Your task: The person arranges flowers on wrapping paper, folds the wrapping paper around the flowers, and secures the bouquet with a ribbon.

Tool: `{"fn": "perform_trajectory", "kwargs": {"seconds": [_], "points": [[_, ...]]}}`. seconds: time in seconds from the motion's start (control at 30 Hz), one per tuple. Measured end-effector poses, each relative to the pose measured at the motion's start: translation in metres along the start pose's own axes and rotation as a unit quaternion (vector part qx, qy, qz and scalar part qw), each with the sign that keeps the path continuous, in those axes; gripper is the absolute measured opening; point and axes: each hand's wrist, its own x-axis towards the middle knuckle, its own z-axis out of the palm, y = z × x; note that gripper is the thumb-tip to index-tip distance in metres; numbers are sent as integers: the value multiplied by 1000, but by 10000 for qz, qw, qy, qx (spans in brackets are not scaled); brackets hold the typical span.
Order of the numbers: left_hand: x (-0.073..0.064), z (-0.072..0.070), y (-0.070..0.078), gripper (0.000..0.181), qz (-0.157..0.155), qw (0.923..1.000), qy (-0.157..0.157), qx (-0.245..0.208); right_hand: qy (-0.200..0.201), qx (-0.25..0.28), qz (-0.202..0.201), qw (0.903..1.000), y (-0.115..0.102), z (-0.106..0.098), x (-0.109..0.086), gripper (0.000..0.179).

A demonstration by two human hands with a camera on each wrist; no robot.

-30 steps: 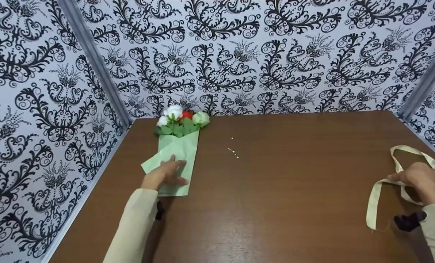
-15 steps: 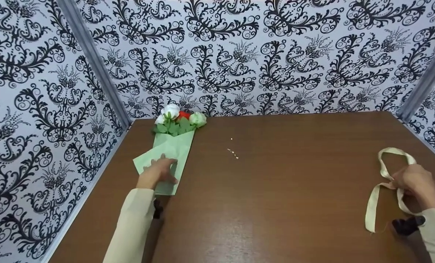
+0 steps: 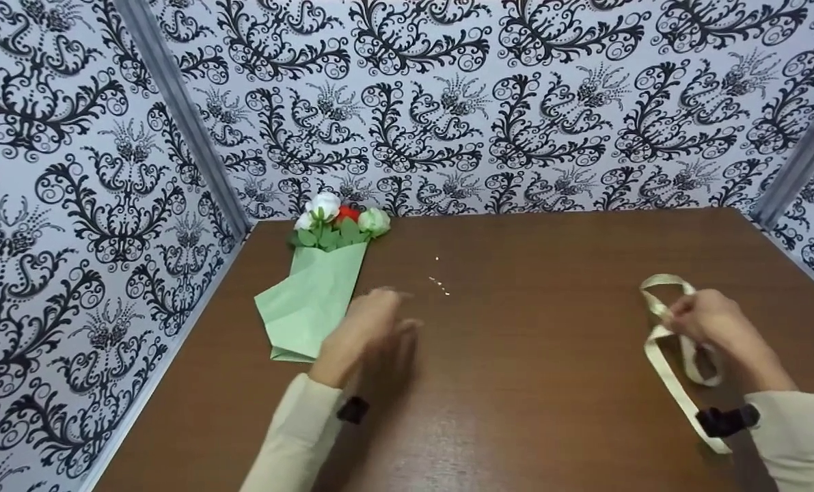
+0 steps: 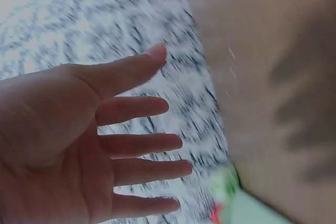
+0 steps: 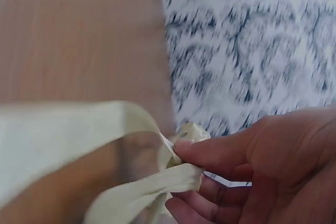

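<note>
Flowers [image 3: 328,219]: far left of table [image 3: 530,328], before the wall [image 3: 536,102], in the far end of wrapping paper [image 3: 311,294]. Left hand [image 3: 365,335]: above the table, beside the wrapping paper's near right corner. Flecks [image 3: 439,283]: on the table, right of the wrapping paper. Ribbon [image 3: 673,388]: right side, in right hand [image 3: 717,328], one end to the front

No legible txt, nos., logos or signs in any view. B&w scroll-patterned wall covering [image 3: 441,102]: ornament only, no lettering. Pale green folded paper wrap [image 3: 318,301], long cream fabric ribbon [image 3: 678,388] & brown wood-look tabletop [image 3: 530,342]: nothing readable. Small black wrist-worn devices [image 3: 353,410]: too small/dark to tell re: markings.
</note>
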Motion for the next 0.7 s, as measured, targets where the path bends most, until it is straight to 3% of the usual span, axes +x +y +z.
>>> {"fn": "perform_trajectory", "kwargs": {"seconds": [0.27,0.47,0.6,0.7], "points": [[6,13,41,48,263,9976,-147,-626,-249,310,-432,9983,-71,12,-14,25],[10,20,60,49,519,9927,92,-1081,-250,265,-1112,9931,-113,21,-24,16],[12,25,66,52,867,9854,128,-1458,-253,302,-1840,9821,-141,27,-32,9],[14,26,68,53,1166,9747,113,-1903,-295,385,-2226,9737,-162,29,-39,5]]}}
